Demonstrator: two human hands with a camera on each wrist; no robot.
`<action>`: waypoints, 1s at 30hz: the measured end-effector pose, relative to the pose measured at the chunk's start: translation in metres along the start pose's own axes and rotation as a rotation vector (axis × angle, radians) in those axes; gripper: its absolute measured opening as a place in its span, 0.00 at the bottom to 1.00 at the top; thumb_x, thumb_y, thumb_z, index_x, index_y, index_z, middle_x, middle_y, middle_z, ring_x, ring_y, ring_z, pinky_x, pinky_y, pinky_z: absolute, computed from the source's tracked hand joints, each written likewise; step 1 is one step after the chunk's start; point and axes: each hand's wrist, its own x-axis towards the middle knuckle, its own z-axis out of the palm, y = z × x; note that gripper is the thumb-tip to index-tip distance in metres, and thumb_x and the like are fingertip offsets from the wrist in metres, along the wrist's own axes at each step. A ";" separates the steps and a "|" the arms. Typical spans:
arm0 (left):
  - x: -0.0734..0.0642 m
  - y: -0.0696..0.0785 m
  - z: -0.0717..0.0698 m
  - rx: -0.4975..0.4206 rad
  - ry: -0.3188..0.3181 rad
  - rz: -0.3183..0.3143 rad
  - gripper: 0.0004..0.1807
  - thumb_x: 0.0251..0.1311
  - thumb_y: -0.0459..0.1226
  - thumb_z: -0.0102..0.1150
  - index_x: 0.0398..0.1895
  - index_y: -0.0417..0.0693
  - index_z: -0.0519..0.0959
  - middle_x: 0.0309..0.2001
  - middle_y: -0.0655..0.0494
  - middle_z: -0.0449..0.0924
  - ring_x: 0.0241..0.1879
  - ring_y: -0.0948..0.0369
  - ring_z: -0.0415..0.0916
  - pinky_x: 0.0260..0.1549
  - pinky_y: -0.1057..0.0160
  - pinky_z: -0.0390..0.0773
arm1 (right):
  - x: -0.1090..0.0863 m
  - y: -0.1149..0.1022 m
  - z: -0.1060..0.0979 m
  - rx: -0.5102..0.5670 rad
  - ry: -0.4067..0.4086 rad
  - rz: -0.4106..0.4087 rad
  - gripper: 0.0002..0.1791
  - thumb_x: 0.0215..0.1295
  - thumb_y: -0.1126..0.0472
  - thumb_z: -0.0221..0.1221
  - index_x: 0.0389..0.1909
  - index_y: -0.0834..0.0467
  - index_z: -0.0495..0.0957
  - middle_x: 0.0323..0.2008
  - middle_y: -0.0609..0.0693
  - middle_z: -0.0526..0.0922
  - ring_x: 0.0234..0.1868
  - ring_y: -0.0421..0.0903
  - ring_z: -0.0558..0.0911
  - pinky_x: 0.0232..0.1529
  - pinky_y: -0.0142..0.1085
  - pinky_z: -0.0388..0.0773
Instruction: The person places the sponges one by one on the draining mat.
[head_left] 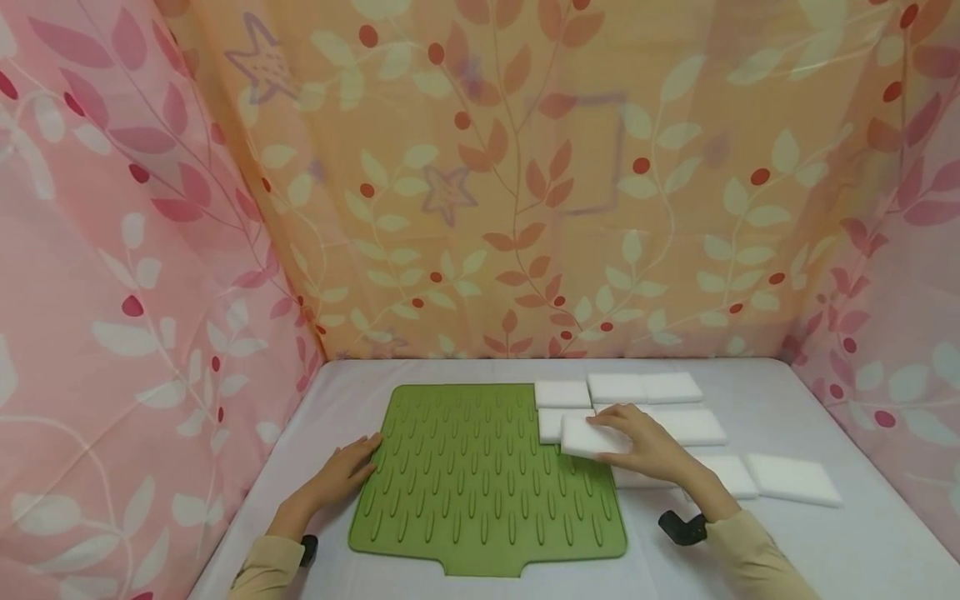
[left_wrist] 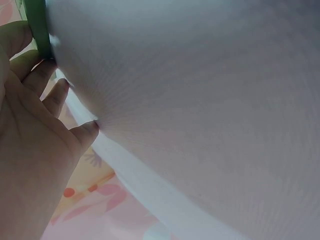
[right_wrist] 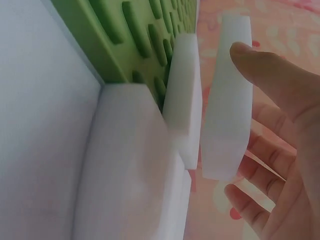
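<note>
A: Which object do you hold, and where is it relative to the mat?

B: Your right hand holds a white block between thumb and fingers, raised over the right part of the green mat. In the right wrist view a narrow gap separates it from the nearest lying block; further blocks lie to the right, the outermost block flat on the tabletop

A: How does your other hand stand?

B: Your left hand lies at the mat's left edge with its fingers spread; the fingertips touch that edge and the cloth beside it, and you close them round nothing

A: How is the block likely to handle?

B: Judging by its matt, foam-like look, you can expect it to be very light, soft and hardly slippery. A hard pinch would probably dent it or bow its broad face, and its corners may tear

A: Where do you best take hold?

B: Near the middle of two opposite narrow sides, lightly, so that the underside is left free; your thumb already presses on one such side. The mat looks rubbery and pliant, so flat fingertips at its margin probably steady it without lifting it
</note>
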 end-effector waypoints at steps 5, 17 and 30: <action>-0.001 -0.001 0.000 -0.002 0.005 -0.008 0.28 0.65 0.36 0.50 0.66 0.35 0.60 0.65 0.38 0.62 0.64 0.38 0.57 0.56 0.28 0.50 | 0.002 -0.006 0.007 0.013 -0.015 -0.007 0.32 0.49 0.40 0.66 0.55 0.48 0.77 0.50 0.41 0.76 0.52 0.43 0.73 0.49 0.47 0.73; -0.001 0.002 -0.002 -0.015 0.002 -0.013 0.28 0.65 0.36 0.50 0.66 0.35 0.61 0.65 0.38 0.62 0.65 0.39 0.57 0.56 0.28 0.49 | 0.002 -0.019 0.017 -0.014 -0.071 -0.044 0.31 0.51 0.39 0.64 0.54 0.49 0.77 0.48 0.44 0.76 0.49 0.45 0.74 0.47 0.46 0.73; 0.000 -0.002 0.001 -0.024 -0.013 -0.029 0.29 0.66 0.37 0.50 0.68 0.37 0.59 0.67 0.40 0.60 0.66 0.41 0.55 0.58 0.29 0.48 | -0.001 -0.024 0.026 -0.021 -0.079 -0.108 0.29 0.50 0.42 0.66 0.52 0.51 0.78 0.46 0.46 0.76 0.46 0.42 0.74 0.42 0.42 0.71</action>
